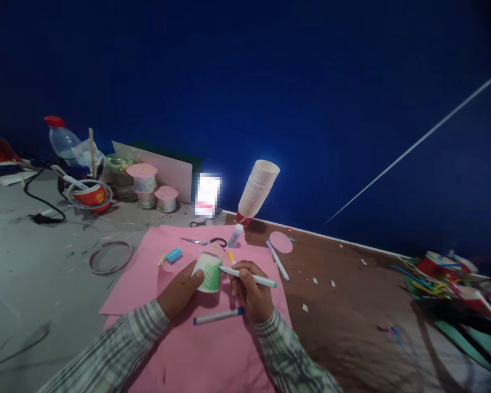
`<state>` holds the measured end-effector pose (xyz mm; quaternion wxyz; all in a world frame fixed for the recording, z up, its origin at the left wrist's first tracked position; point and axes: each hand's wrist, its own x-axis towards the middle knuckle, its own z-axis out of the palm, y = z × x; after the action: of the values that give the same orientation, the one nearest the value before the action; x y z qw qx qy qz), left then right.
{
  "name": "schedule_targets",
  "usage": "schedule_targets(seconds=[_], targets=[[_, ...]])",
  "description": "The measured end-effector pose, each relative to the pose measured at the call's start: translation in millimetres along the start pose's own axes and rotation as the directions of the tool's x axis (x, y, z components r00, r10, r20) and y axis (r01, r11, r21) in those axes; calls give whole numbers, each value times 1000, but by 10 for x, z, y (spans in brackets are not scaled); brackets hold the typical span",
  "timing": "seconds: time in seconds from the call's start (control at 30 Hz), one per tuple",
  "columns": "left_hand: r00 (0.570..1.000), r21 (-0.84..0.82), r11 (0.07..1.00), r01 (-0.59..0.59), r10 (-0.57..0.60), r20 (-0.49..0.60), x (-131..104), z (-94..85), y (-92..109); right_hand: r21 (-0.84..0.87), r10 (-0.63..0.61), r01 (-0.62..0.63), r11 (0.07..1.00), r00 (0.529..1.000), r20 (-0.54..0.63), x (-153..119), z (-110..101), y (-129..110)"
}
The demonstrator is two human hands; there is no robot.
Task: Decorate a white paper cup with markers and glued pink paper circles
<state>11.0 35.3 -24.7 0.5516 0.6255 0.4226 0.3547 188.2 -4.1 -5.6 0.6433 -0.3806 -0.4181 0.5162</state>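
Observation:
My left hand (183,290) grips a white paper cup (208,273) by its left side, above a pink sheet (147,273). Green marker lines and a filled green patch cover part of the cup's wall. Held like a pen in my right hand (251,289) is a green marker (251,277), its tip at the cup's right side. A blue-ended marker (219,316) lies on the pink sheet just below the cup. Behind the cup are scissors (204,241), a small clear bottle (235,236) and a blue piece (174,255).
A tall stack of paper cups (258,188) leans at the blue wall. Pink-topped cups (166,199) and a red container (92,196) stand at the back left. A tape ring (111,257) lies left; a purple marker (277,260) and pink disc (281,242) lie right.

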Motion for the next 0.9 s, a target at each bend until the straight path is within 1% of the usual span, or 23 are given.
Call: schedule_targets(seconds=[0.13, 0.47, 0.63, 0.77, 0.9], targets=[[999, 7, 999, -51, 51, -2, -2, -2, 11, 24, 13, -13, 1000, 1000, -26, -1, -3, 24], [999, 0, 999, -38, 38, -4, -4, -1, 19, 73, 47, -42, 996, 997, -67, -9, 24, 23], [999, -38, 999, -37, 37, -6, 0, 13, -1, 88, 46, -40, 995, 997, -67, -4, 13, 35], [999, -45, 998, -44, 44, -1, 1, 13, 23, 83, 49, -45, 996, 998, -44, -5, 4, 40], [999, -49, 998, -45, 45, -1, -2, 14, 47, 81, 40, -35, 996, 998, -50, 2, 0, 32]])
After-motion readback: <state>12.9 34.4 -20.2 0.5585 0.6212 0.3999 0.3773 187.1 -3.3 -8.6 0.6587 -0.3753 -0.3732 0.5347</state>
